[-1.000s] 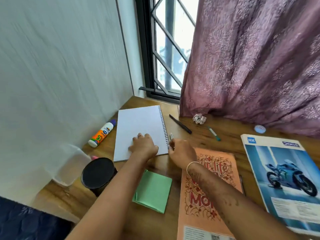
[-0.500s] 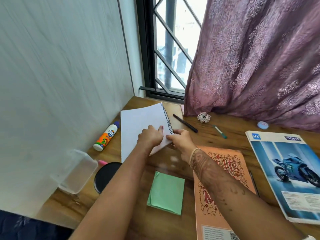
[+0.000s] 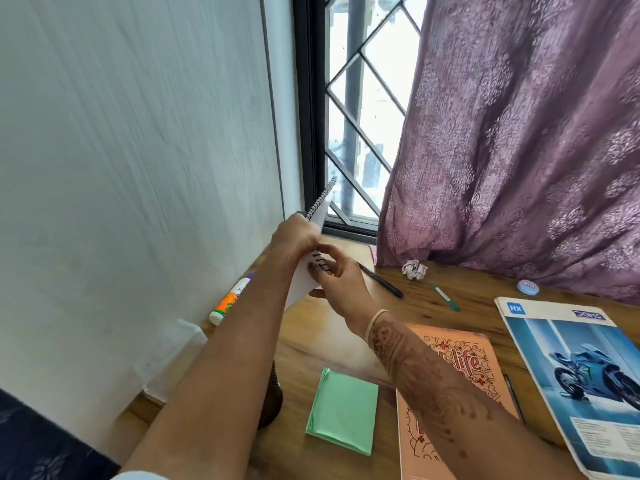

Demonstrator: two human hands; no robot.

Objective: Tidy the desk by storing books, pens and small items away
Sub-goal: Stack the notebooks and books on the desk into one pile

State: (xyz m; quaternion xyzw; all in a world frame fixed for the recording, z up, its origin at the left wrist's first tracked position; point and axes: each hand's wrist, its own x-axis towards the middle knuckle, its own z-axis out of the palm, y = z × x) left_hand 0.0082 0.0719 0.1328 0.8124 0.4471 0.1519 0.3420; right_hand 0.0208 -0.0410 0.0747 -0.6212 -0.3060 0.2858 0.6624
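A white spiral notebook (image 3: 320, 209) stands tilted up off the wooden desk (image 3: 429, 306), its wire spine toward me. My left hand (image 3: 294, 237) grips it near the spine's middle. My right hand (image 3: 337, 277) holds its lower edge and spine from the right. On the desk lie a black pen (image 3: 381, 280), a green pen (image 3: 446, 297), a crumpled paper ball (image 3: 414, 269) and a small blue round item (image 3: 527, 287). An orange book (image 3: 460, 362) lies under my right forearm. A blue motorcycle magazine (image 3: 575, 368) lies at the right.
A glue bottle (image 3: 230, 299) lies by the wall. A clear plastic box (image 3: 173, 358) and a dark round cup (image 3: 272, 396) sit at the left, partly hidden by my left arm. A green folded paper (image 3: 343, 410) lies in front. Purple curtain (image 3: 519, 150) hangs behind.
The notebook went from flat on the desk to raised steeply on edge. Both hands moved up and took hold of it along the spine.
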